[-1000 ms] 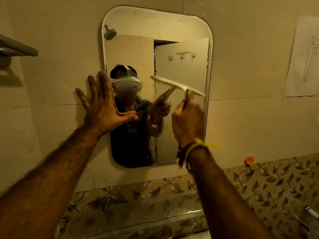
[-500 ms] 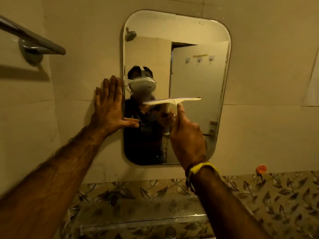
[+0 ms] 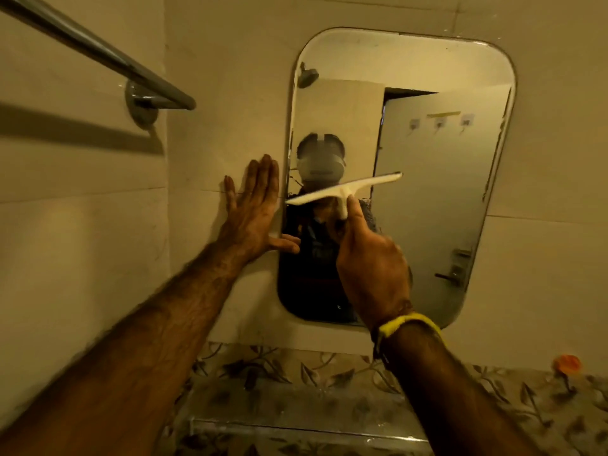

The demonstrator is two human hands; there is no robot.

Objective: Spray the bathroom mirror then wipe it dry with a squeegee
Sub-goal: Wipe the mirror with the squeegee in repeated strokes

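Right hand (image 3: 371, 268) grips the squeegee (image 3: 342, 191) handle, blade tilted near the mirror's (image 3: 444, 199) left edge. Left hand (image 3: 253, 212) lies flat and spread beside it. A tilted blade could leave streaks.

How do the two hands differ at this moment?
The left hand is open and flat, fingers spread, on the wall with its thumb over the mirror edge; the right hand is closed around the squeegee handle. The right wrist has a yellow band; the left is bare. Both reach up.
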